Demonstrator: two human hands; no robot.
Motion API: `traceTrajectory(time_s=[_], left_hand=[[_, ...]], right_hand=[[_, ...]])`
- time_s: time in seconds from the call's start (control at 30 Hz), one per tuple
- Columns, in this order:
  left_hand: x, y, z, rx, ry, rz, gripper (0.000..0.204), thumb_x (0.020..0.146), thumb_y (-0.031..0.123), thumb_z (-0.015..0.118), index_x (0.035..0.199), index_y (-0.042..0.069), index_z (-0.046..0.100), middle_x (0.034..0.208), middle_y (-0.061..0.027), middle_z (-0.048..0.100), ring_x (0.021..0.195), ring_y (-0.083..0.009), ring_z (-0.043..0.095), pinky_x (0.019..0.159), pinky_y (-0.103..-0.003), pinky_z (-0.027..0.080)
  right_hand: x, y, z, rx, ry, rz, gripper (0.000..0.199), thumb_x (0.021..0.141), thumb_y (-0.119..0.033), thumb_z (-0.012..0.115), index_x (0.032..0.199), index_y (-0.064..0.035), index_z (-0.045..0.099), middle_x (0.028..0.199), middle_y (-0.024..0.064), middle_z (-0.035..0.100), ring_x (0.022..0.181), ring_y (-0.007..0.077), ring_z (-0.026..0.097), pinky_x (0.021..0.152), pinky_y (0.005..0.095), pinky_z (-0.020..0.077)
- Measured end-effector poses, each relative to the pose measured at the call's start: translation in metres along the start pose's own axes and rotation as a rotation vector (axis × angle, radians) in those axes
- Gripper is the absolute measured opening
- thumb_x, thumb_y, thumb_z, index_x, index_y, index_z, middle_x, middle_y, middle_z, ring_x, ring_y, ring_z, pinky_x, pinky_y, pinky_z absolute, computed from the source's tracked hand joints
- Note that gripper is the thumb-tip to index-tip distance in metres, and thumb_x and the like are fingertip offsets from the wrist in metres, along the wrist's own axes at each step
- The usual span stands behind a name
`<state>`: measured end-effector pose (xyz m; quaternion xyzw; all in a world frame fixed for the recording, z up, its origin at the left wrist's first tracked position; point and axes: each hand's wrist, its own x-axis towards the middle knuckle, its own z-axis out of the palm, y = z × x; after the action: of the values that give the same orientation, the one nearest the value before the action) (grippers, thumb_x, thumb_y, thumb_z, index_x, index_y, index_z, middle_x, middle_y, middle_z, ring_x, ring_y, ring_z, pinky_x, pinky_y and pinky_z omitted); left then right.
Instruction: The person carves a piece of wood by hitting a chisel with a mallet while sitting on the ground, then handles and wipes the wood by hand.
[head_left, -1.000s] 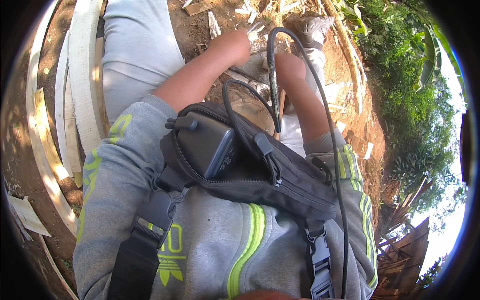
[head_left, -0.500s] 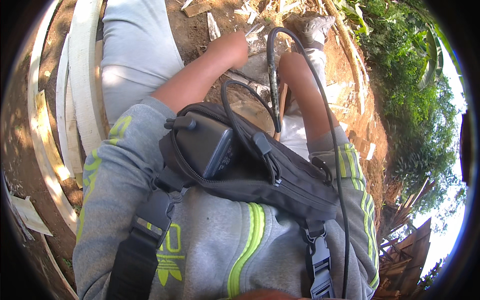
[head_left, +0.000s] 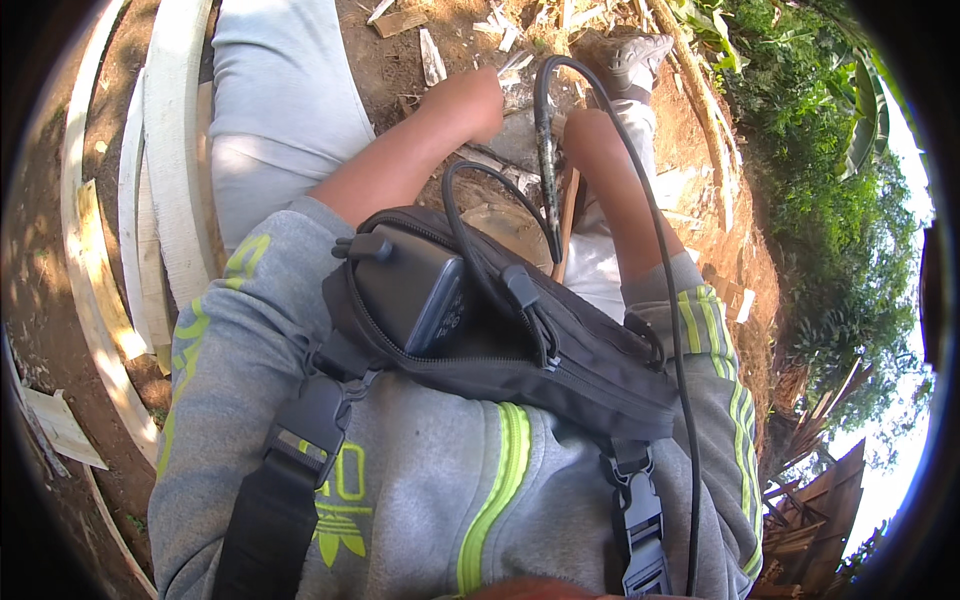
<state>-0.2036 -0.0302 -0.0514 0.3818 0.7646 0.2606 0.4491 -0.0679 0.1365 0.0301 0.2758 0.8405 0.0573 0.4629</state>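
Note:
My left hand (head_left: 474, 104) is closed in a loose fist over the ground between my legs, its fingers turned away from view. Beyond it lies a thin pale sliver; what the fist holds is hidden. To its right, my right hand (head_left: 588, 128) is closed, seen from the back of the wrist, with its fingers out of sight. A brown wooden handle (head_left: 568, 225) comes out below that hand and slants down toward me; its other end is hidden. Between the hands is a greyish flat surface (head_left: 517, 135), and nearer me a round-looking pale wooden piece (head_left: 505, 228).
A black open bag (head_left: 500, 330) with a dark device (head_left: 405, 290) hangs across my chest. Its black cable (head_left: 640, 170) loops up between my hands. Long pale planks (head_left: 172, 150) lie left. Wood chips (head_left: 430, 55) litter the soil ahead; green bushes (head_left: 800, 170) grow right.
Both hands and forearms have shifted slightly to the right in the picture, along with the legs and planks. The thin piece that jutted beyond my left fist shows less clearly now.

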Motion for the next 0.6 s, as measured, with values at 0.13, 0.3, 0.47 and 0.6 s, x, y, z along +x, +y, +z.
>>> traceTrajectory(time_s=[0.13, 0.3, 0.47, 0.6], left_hand=[[-0.009, 0.008, -0.017, -0.06, -0.078, 0.019, 0.035, 0.09, 0.006, 0.072, 0.124, -0.005, 0.07, 0.12, -0.0251, 0.076, 0.111, -0.0408, 0.076, 0.091, -0.052, 0.063], [0.003, -0.003, 0.002, -0.013, -0.023, -0.068, 0.034, 0.09, 0.01, 0.074, 0.122, -0.001, 0.072, 0.119, -0.0233, 0.077, 0.11, -0.04, 0.077, 0.09, -0.051, 0.063], [0.003, 0.003, -0.013, -0.048, -0.044, -0.029, 0.032, 0.092, 0.009, 0.071, 0.122, -0.003, 0.071, 0.118, -0.0243, 0.077, 0.108, -0.0393, 0.077, 0.088, -0.05, 0.063], [-0.003, 0.005, -0.001, 0.01, -0.068, -0.03, 0.035, 0.093, 0.009, 0.071, 0.126, -0.002, 0.069, 0.118, -0.0242, 0.077, 0.109, -0.0391, 0.077, 0.089, -0.051, 0.062]], right_hand=[[-0.037, -0.051, 0.021, -0.121, 0.263, -0.139, 0.011, 0.091, -0.011, 0.071, 0.093, -0.0047, 0.08, 0.09, 0.0171, 0.08, 0.085, 0.0349, 0.08, 0.075, 0.0465, 0.0637], [-0.018, -0.035, -0.026, 0.04, -0.026, 0.082, 0.018, 0.096, -0.013, 0.065, 0.1, -0.0077, 0.082, 0.106, 0.0149, 0.081, 0.102, 0.0305, 0.08, 0.084, 0.0421, 0.0641], [-0.002, -0.014, -0.003, -0.139, 0.067, -0.008, 0.019, 0.097, -0.014, 0.065, 0.103, -0.0071, 0.082, 0.106, 0.0136, 0.081, 0.103, 0.0309, 0.08, 0.084, 0.0443, 0.0642], [-0.022, -0.051, 0.01, -0.134, 0.174, -0.1, 0.01, 0.089, -0.01, 0.072, 0.091, -0.0064, 0.081, 0.091, 0.0151, 0.079, 0.094, 0.035, 0.079, 0.083, 0.0468, 0.0629]])
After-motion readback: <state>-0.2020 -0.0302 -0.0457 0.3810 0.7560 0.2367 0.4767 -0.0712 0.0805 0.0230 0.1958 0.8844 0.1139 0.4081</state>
